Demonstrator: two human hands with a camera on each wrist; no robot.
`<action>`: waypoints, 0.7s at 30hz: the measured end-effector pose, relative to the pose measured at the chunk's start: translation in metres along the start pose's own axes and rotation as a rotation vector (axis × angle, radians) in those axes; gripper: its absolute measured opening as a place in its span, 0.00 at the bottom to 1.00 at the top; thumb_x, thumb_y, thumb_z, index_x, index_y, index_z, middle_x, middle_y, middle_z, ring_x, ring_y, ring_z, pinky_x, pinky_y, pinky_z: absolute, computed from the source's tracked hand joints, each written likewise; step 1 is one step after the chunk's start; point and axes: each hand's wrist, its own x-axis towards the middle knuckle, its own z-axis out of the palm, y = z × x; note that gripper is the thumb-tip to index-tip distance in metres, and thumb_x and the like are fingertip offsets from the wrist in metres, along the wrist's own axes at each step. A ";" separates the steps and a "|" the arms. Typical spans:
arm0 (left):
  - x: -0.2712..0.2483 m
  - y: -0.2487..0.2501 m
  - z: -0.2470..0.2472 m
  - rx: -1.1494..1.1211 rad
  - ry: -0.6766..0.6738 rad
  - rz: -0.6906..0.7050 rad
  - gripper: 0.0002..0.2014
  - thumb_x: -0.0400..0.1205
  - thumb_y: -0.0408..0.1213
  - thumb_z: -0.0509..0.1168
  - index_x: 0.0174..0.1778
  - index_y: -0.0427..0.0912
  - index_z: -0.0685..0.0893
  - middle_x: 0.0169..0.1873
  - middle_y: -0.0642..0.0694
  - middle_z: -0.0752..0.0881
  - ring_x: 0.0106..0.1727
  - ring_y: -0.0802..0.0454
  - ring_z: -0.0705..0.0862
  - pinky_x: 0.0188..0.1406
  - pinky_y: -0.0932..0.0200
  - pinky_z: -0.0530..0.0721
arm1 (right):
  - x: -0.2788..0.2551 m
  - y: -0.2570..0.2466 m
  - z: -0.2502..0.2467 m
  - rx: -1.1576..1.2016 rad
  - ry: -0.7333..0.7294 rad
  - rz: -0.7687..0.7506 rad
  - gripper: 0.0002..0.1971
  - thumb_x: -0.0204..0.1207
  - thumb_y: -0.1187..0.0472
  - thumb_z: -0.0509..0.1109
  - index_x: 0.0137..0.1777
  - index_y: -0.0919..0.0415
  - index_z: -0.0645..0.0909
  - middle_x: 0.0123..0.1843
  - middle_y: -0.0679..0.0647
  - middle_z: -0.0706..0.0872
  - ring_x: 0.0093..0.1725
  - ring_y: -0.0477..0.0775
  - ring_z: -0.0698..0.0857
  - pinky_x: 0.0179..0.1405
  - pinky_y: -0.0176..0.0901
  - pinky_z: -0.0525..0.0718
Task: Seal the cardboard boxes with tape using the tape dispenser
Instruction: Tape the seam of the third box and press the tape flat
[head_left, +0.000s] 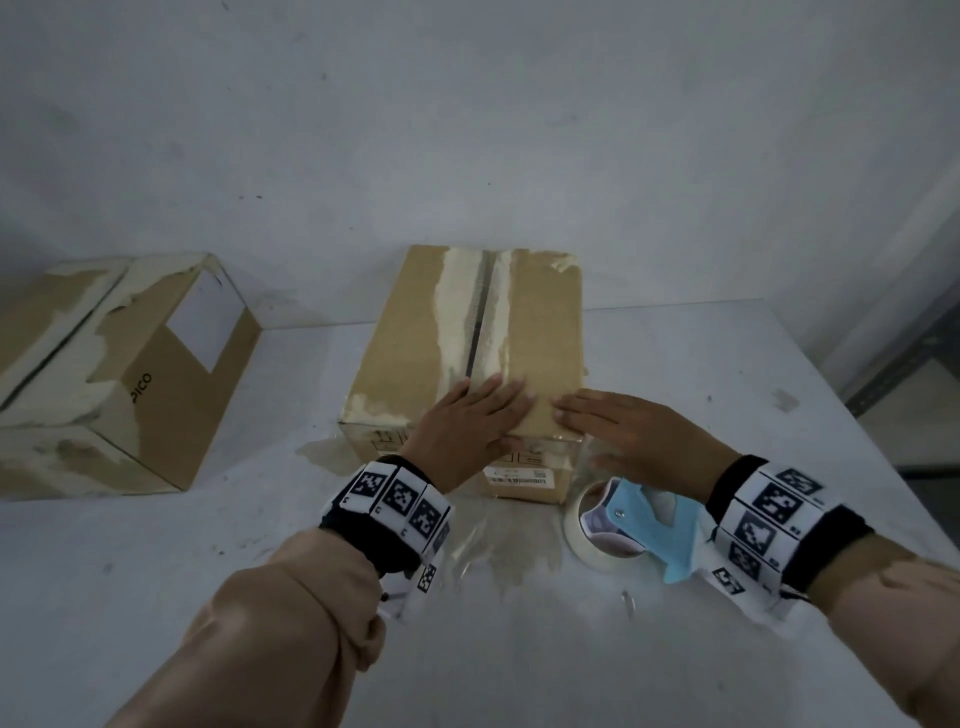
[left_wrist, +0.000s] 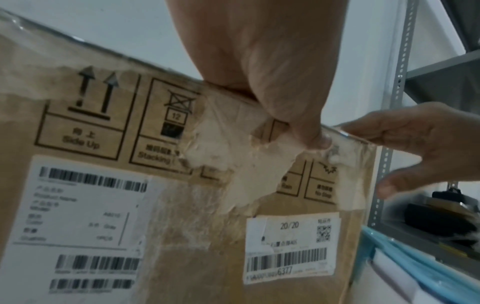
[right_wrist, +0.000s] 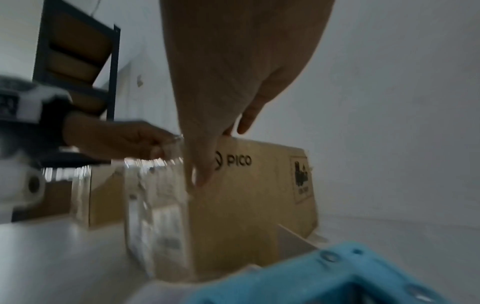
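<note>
Both hands' fingers lie flat and straight on the box (head_left: 467, 338), its seam running away from them; tape dispenser (head_left: 639, 525) sits just behind the right hand (head_left: 639, 436), far from the left hand (head_left: 467, 426).

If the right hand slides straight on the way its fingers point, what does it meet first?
Its fingertips point left across the box top; the left hand, flat on that top, looks first in line, though the gap is unclear.

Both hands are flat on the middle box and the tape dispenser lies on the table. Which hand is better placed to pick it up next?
Right, probably. The tape dispenser lies just beneath the right hand, by the box's near right corner. The left hand would have to cross over.
</note>
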 end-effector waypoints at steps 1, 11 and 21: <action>-0.002 -0.001 -0.004 -0.023 -0.026 -0.025 0.37 0.76 0.59 0.35 0.82 0.49 0.44 0.83 0.49 0.45 0.83 0.50 0.46 0.80 0.50 0.48 | 0.001 -0.006 -0.003 0.031 0.006 0.049 0.29 0.59 0.60 0.81 0.62 0.64 0.81 0.64 0.58 0.84 0.63 0.56 0.82 0.59 0.48 0.81; -0.051 -0.064 -0.005 -0.085 -0.121 -0.249 0.63 0.50 0.76 0.11 0.82 0.50 0.46 0.83 0.53 0.46 0.83 0.56 0.47 0.77 0.41 0.48 | 0.030 -0.049 0.030 -0.092 0.068 0.308 0.23 0.86 0.51 0.35 0.68 0.55 0.68 0.66 0.58 0.83 0.68 0.56 0.69 0.68 0.54 0.60; -0.074 -0.038 -0.002 -0.268 0.253 -0.089 0.31 0.81 0.53 0.51 0.77 0.40 0.65 0.71 0.44 0.77 0.68 0.47 0.78 0.64 0.56 0.74 | 0.061 -0.058 -0.003 -0.149 -0.214 0.661 0.32 0.73 0.76 0.55 0.77 0.56 0.58 0.83 0.51 0.55 0.82 0.54 0.47 0.76 0.59 0.33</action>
